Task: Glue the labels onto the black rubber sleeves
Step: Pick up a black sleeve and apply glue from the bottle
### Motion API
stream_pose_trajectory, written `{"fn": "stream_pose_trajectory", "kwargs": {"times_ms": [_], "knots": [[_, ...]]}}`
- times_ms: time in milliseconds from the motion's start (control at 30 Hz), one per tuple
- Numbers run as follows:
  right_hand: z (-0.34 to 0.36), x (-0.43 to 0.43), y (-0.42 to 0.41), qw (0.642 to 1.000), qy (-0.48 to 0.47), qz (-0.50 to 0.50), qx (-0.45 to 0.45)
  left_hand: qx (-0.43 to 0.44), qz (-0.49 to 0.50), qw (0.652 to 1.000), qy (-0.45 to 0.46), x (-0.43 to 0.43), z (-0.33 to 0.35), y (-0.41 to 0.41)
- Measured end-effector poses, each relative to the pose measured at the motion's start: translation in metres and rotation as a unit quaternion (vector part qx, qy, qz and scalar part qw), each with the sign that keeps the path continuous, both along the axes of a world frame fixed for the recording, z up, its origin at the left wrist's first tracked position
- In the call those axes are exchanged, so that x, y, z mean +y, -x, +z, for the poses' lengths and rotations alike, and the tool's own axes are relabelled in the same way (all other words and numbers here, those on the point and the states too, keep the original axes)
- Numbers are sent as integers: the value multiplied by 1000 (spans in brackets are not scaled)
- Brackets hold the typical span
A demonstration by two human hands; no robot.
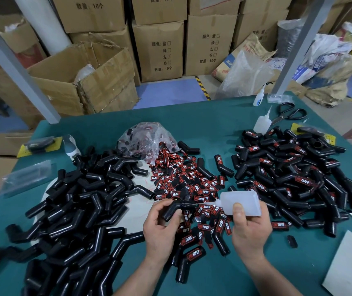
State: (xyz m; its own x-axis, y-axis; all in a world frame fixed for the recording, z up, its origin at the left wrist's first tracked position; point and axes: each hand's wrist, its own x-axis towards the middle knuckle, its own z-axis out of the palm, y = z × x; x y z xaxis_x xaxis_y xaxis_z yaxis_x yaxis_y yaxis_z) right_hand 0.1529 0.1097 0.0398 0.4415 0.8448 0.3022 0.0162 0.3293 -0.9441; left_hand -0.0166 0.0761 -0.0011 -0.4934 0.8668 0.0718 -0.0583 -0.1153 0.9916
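Over green tabletop (213, 116): gluing station.
Left hand (160, 221) grips bent black sleeve (174, 209); right hand (250, 225) squeezes glue bottle (241, 202), nozzle touching sleeve.

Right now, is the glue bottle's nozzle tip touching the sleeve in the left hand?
Cannot tell. Head view: the nozzle of the glue bottle overlaps the black rubber sleeve in the left hand, but contact versus hover isn't resolvable.

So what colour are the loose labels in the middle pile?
The labels are black with red edging and white lettering; the head view shows them best.
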Motion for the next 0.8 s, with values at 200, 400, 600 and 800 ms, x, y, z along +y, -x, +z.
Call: {"fn": "stream_pose_trajectory", "kwargs": {"times_ms": [200,400,600,800], "knots": [[-5,1,-2,1000,-10,-1,-9,-4,8,1000,-3,2,1,-1],[-5,0,-1,1000,-17,-4,-22,-9,6,1000,-1,1,-1,-1],[-8,3,-4,999,-36,4,-24,-3,12,1000,3,2,-4,1],[-8,0,-1,999,-33,-1,-26,7,2,1000,0,1,-5,1]]}}
